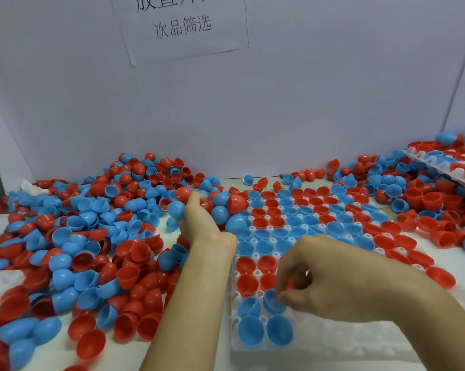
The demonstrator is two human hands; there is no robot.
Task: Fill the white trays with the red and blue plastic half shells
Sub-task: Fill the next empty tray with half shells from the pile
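The right hand [330, 279] pinched a blue half shell [272, 301] at its fingertips, seating it in the white tray [333, 344]; it needed pressing level (mouth up). The left hand [199, 218] clutched several shells.

A pale lavender-grey partition wall [306, 103] fills the upper frame, folding forward at the far left and right edges. A white paper sign [181, 28] with printed Chinese characters hangs at top centre, its upper line cut off. Light looks even, perhaps from overhead.
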